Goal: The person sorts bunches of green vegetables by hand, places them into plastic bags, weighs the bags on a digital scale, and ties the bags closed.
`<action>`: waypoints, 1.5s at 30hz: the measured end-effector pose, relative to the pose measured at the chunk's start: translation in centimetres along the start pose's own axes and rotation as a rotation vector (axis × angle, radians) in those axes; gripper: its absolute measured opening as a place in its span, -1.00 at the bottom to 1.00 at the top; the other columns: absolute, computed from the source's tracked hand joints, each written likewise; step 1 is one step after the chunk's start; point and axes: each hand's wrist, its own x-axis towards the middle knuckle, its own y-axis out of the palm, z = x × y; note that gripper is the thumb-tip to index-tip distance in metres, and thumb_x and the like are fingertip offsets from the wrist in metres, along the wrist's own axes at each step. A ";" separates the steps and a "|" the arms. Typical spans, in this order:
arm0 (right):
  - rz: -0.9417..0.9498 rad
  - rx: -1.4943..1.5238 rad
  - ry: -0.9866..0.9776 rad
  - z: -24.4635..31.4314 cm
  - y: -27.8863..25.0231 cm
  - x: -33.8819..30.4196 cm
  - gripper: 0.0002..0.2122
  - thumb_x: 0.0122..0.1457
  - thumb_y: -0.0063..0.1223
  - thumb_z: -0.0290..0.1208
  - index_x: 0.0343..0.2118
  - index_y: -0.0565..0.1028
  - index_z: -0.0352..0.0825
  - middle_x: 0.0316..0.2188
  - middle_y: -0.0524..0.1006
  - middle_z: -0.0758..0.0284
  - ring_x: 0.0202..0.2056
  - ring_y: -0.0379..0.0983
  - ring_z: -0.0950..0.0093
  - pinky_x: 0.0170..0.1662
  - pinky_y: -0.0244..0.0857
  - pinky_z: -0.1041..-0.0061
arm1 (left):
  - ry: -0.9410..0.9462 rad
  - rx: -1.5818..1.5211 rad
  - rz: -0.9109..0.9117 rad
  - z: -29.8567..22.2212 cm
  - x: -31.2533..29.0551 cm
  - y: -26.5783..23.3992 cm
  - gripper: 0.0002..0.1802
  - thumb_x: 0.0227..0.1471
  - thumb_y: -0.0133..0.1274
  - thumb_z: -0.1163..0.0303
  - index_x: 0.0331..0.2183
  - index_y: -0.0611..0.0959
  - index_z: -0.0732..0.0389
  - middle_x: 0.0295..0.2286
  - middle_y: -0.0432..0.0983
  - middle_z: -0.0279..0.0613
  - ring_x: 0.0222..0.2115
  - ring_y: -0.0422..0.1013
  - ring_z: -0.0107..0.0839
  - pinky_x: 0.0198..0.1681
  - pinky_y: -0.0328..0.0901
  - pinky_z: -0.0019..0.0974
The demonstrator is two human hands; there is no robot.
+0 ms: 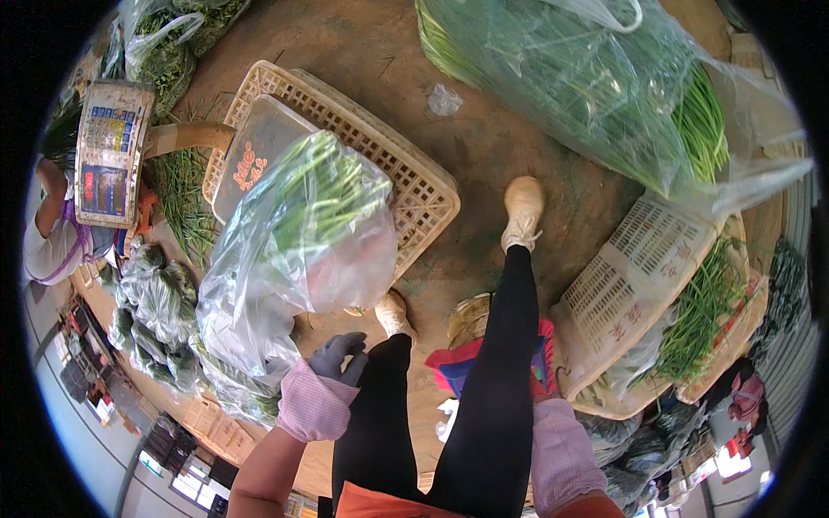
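Note:
My left hand (339,356), in a dark grey glove below a pink checked sleeve cuff, is beside my left thigh with its fingers apart and nothing visible in them. It is nearest the lower edge of a clear plastic bag (259,250) holding long green stalks (328,186). The bag lies on the grey platform of a weighing scale (272,125), which sits on a cream plastic crate (414,168). My right forearm, in a pink sleeve (566,453), reaches down beside my right thigh; the fingers of that hand are hidden there.
The scale's display (114,155) stands at the left, near another person's arm (53,190). A large bag of green stalks (570,86) lies at the upper right, above a tilted crate (630,285) with loose greens. Bagged vegetables (155,302) are piled left. A red-and-blue stool (449,367) is beneath me.

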 end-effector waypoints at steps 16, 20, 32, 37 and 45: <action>0.243 -0.491 -0.317 -3.5 -8.4 -1.0 -0.77 0.06 -0.18 -0.28 -0.55 0.51 -0.22 -0.56 0.50 0.18 -0.44 0.41 0.19 -0.35 0.19 0.20 | 0.302 0.993 1.041 -3.8 10.5 16.4 -0.73 -0.04 -0.09 0.17 -0.46 0.68 -0.01 -0.48 0.55 -0.34 -0.40 0.48 -0.36 -0.40 0.31 -0.31; 0.173 -0.589 -0.302 -8.4 -3.9 -3.6 -0.77 0.01 -0.14 -0.24 -0.45 0.51 -0.26 -0.49 0.48 0.25 -0.30 0.32 0.29 -0.23 0.11 0.26 | 0.494 1.004 0.921 -2.7 11.0 19.1 -0.70 0.01 -0.14 0.16 -0.44 0.68 0.00 -0.46 0.55 -0.34 -0.40 0.47 -0.36 -0.39 0.31 -0.34; -0.065 -0.290 -0.085 -11.7 3.7 -2.9 -0.80 0.01 -0.11 -0.31 -0.40 0.48 -0.31 -0.40 0.50 0.22 -0.31 0.43 0.24 -0.23 0.28 0.34 | 0.693 0.992 0.437 0.9 15.8 22.8 -0.44 -0.11 -0.13 -0.03 -0.07 0.51 -0.01 -0.10 0.43 -0.22 -0.12 0.38 -0.20 -0.10 0.30 -0.25; -0.378 -0.217 -0.191 -9.6 -0.2 -5.0 -0.82 0.00 -0.05 -0.36 -0.38 0.49 -0.32 -0.42 0.52 0.19 -0.35 0.47 0.21 -0.28 0.36 0.37 | 0.491 1.300 0.615 -2.4 14.7 23.4 -0.39 -0.08 -0.14 -0.02 0.02 0.43 0.00 0.00 0.35 -0.26 -0.04 0.33 -0.22 -0.03 0.26 -0.30; -1.871 0.620 0.452 -16.9 3.3 -13.6 -0.64 0.00 0.12 -0.41 -0.12 0.40 -0.43 -0.17 0.47 0.12 -0.13 0.41 0.31 -0.04 0.23 0.42 | 0.540 1.179 -0.242 -3.9 13.5 21.0 -0.66 -0.05 -0.07 0.10 -0.31 0.64 0.06 -0.30 0.55 -0.20 -0.28 0.47 -0.26 -0.20 0.33 -0.31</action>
